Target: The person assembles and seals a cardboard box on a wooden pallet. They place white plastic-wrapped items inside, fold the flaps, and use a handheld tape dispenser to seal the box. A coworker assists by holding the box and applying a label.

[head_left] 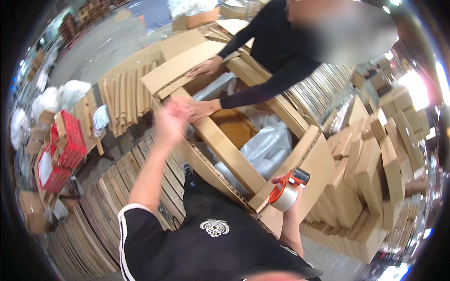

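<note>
A large open cardboard box [323,161] stands before me, braced inside with long cardboard strips [229,152]. Within it lie clear bubble wrap [269,145] and a brown wooden piece [232,126]. My left hand [172,117], smeared by motion, is at the box's left side, close to a co-worker's hand [206,110]. My right hand [293,196] grips an orange tape dispenser [290,180] with a roll of pale tape, over the near right corner of the box. The co-worker's other hand [205,69] rests on the far left edge of the box.
Cardboard strips [126,96] lean in a row at the left, near red-patterned boxes [70,138] and white plastic bags [72,91]. Folded cardboard pieces [370,173] are stacked at the right. Wooden slats [112,196] lie along the floor to my left. The co-worker leans over the far side.
</note>
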Action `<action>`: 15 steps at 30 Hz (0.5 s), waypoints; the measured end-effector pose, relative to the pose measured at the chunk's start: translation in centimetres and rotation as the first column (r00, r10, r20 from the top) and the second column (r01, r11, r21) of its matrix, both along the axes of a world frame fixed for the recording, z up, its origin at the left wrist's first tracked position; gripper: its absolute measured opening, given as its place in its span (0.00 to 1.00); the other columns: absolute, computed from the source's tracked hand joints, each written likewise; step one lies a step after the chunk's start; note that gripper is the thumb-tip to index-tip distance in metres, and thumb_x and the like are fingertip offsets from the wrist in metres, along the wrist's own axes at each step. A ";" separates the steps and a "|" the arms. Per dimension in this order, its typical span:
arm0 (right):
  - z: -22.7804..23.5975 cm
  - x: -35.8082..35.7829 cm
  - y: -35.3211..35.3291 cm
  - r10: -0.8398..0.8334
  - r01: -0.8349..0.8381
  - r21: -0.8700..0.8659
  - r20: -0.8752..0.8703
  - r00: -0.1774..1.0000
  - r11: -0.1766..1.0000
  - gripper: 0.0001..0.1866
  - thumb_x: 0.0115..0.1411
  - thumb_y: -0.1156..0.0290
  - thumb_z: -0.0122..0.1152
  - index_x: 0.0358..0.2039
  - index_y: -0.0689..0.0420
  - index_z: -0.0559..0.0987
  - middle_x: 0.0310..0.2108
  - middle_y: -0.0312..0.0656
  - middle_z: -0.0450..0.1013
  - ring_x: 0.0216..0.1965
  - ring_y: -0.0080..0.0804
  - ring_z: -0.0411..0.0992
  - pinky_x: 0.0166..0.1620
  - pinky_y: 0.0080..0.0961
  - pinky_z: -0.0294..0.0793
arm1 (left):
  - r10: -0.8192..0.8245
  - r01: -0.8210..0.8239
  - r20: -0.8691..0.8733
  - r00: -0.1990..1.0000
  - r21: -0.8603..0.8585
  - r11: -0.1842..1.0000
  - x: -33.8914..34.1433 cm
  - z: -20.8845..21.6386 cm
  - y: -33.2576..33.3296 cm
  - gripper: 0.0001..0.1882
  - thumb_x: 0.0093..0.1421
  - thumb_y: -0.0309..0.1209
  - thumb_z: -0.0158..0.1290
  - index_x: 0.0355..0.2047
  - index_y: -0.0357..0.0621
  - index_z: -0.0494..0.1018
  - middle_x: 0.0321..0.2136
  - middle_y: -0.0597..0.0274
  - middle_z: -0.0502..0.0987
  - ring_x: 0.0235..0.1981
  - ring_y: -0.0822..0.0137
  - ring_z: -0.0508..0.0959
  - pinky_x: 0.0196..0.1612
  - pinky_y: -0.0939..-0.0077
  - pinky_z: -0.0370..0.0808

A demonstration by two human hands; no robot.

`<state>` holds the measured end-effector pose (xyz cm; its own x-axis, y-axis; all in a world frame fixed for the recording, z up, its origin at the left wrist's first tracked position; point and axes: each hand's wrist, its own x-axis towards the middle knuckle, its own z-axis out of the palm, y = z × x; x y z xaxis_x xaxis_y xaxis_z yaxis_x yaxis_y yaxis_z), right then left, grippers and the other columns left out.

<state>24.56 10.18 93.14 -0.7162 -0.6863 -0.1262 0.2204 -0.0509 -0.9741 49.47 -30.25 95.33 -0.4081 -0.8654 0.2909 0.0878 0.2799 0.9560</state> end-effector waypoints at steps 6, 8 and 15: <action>-4.0 2.9 12.3 -0.405 0.404 -0.043 0.008 0.914 0.914 0.17 0.61 0.82 0.72 0.49 0.62 0.77 0.38 0.51 0.84 0.39 0.42 0.84 0.40 0.35 0.85 | -0.299 0.995 0.949 0.097 -0.082 0.062 -16.3 -5.8 16.4 0.56 0.57 0.51 0.72 0.79 0.48 0.58 0.71 0.46 0.68 0.72 0.44 0.67 0.73 0.47 0.68; -5.0 5.9 15.9 -0.501 0.501 0.019 0.034 0.864 0.865 0.19 0.58 0.76 0.76 0.49 0.62 0.79 0.39 0.51 0.85 0.40 0.43 0.84 0.43 0.39 0.86 | -0.243 0.998 0.970 0.031 -0.045 -0.050 -16.5 -8.4 19.4 0.60 0.53 0.54 0.74 0.79 0.46 0.56 0.71 0.45 0.69 0.72 0.43 0.67 0.73 0.43 0.66; -5.8 10.2 17.5 -0.552 0.551 0.027 0.040 0.833 0.834 0.21 0.58 0.62 0.77 0.46 0.60 0.82 0.41 0.49 0.83 0.44 0.43 0.83 0.46 0.41 0.85 | -0.261 0.994 0.961 0.091 -0.073 0.075 -17.8 -12.3 22.3 0.58 0.50 0.53 0.76 0.73 0.37 0.63 0.64 0.49 0.74 0.66 0.48 0.72 0.70 0.44 0.67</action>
